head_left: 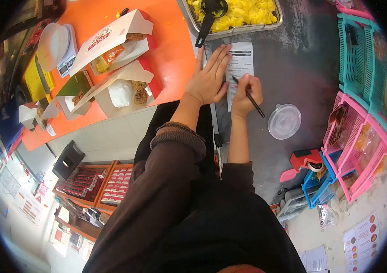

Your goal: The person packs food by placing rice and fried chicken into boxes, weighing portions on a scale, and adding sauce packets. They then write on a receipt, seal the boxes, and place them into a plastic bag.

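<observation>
A white paper receipt (243, 61) lies on the dark grey counter (302, 68). My left hand (209, 79) rests flat with spread fingers on the receipt's left edge, pinning it down. My right hand (246, 94) grips a black pen (248, 96) whose tip touches the lower part of the receipt. Both arms wear dark brown sleeves.
Open food boxes (120, 43) (127, 91) with fried food sit on the orange surface (175, 54) at left. A metal tray of yellow food (236, 18) with a black scoop (209, 18) stands beyond the receipt. A clear plastic lid (284, 121) lies right of my hand. Pink and teal baskets (361, 91) line the right side.
</observation>
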`<state>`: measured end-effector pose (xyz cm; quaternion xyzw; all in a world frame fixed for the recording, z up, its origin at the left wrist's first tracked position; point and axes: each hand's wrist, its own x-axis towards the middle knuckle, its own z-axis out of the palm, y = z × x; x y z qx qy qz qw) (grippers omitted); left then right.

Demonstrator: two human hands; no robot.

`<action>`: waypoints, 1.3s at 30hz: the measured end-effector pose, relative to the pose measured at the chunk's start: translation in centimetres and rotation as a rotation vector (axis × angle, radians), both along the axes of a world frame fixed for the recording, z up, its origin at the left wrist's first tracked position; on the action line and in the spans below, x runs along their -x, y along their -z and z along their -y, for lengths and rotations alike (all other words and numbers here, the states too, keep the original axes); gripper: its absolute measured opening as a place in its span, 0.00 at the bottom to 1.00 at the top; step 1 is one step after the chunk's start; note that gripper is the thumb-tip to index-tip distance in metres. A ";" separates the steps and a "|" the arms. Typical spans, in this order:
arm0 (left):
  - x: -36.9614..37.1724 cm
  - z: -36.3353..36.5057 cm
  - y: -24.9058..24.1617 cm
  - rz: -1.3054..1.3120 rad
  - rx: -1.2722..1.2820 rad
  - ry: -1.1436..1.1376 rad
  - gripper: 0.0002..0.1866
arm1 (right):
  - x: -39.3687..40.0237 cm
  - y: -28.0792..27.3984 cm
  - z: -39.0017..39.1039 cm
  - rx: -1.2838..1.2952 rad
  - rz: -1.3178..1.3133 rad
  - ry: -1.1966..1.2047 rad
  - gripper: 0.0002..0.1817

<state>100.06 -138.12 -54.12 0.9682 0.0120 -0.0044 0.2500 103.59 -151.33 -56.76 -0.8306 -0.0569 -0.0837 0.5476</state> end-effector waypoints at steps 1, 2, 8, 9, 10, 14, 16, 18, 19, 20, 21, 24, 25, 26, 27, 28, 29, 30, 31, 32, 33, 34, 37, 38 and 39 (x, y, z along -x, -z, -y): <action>0.0 0.0 0.0 -0.004 0.000 -0.001 0.39 | 0.2 0.1 0.0 0.042 0.050 -0.086 0.11; 0.0 0.1 0.1 0.004 0.006 -0.004 0.39 | 0.2 0.2 0.1 0.041 0.043 -0.088 0.11; -0.1 0.1 0.0 0.009 0.015 -0.007 0.39 | 0.3 0.7 0.6 -0.008 0.020 0.018 0.12; 0.0 0.1 0.0 0.013 0.018 -0.011 0.39 | 0.3 0.5 0.4 0.038 0.046 0.038 0.12; 0.0 0.1 0.0 0.010 0.019 -0.009 0.39 | 0.3 0.3 0.3 0.085 0.071 0.059 0.12; 0.0 0.2 0.0 -0.007 0.000 -0.002 0.39 | 0.0 -1.4 0.1 -0.245 -0.151 0.263 0.12; -0.3 0.0 0.1 -0.011 0.004 -0.008 0.39 | -0.3 -1.8 0.9 -0.691 -0.290 0.239 0.10; -0.1 0.2 0.2 -0.003 -0.002 -0.008 0.39 | 0.7 -1.0 1.5 -0.598 -0.285 0.132 0.11; 0.1 0.2 0.2 -0.011 0.004 -0.007 0.39 | 1.3 -0.9 1.5 -0.428 -0.254 0.086 0.11; 0.1 0.1 0.3 -0.014 0.016 -0.005 0.39 | 1.6 -0.7 1.5 -0.259 -0.219 0.039 0.11; -0.1 0.0 0.3 -0.014 0.027 -0.003 0.40 | 1.7 -0.6 1.4 -0.281 -0.175 0.031 0.11; -0.1 0.0 0.1 -0.009 0.042 -0.007 0.41 | 1.8 -0.6 1.3 -0.233 -0.179 0.076 0.12; -0.1 0.0 0.1 -0.010 0.044 -0.006 0.41 | 1.9 -0.5 1.5 -0.231 -0.180 0.078 0.12; -0.1 0.0 0.1 -0.012 0.043 -0.004 0.42 | 2.1 -0.2 1.8 -0.195 -0.166 0.068 0.12; -0.1 0.0 0.1 -0.014 0.042 -0.004 0.42 | 2.1 -0.2 1.8 -0.158 -0.151 0.057 0.12; -0.2 0.0 0.1 -0.015 0.044 -0.006 0.42 | 2.1 -0.2 1.8 -0.156 -0.152 0.055 0.12; -0.2 -0.1 0.1 -0.037 0.028 0.002 0.43 | 2.2 -0.2 1.8 -0.125 -0.143 0.060 0.12; -0.2 -0.1 0.0 -0.059 0.011 0.010 0.43 | 2.3 -0.2 1.8 -0.094 -0.134 0.065 0.12; -0.2 -0.2 -0.1 -0.063 0.012 0.007 0.43 | 2.3 0.0 1.7 -0.092 -0.137 0.062 0.12; -0.2 -0.2 -0.1 -0.037 0.032 -0.001 0.44 | 2.3 0.2 1.6 -0.056 -0.110 0.017 0.12; -0.1 -0.1 -0.1 -0.012 0.054 -0.009 0.44 | 2.3 0.2 1.6 -0.018 -0.083 -0.028 0.12; -0.1 -0.1 0.0 -0.013 0.056 -0.008 0.44 | 2.3 0.1 1.6 -0.016 -0.084 -0.027 0.12; -0.2 -0.2 0.0 -0.003 0.069 -0.015 0.44 | 2.2 -0.1 1.4 -0.072 -0.135 0.123 0.12; -0.2 -0.2 0.0 0.001 0.062 -0.014 0.44 | 2.1 -0.2 1.5 -0.052 -0.110 0.045 0.11; -0.1 -0.2 0.1 0.004 0.057 -0.011 0.43 | 2.2 -0.3 1.6 -0.030 -0.085 -0.032 0.11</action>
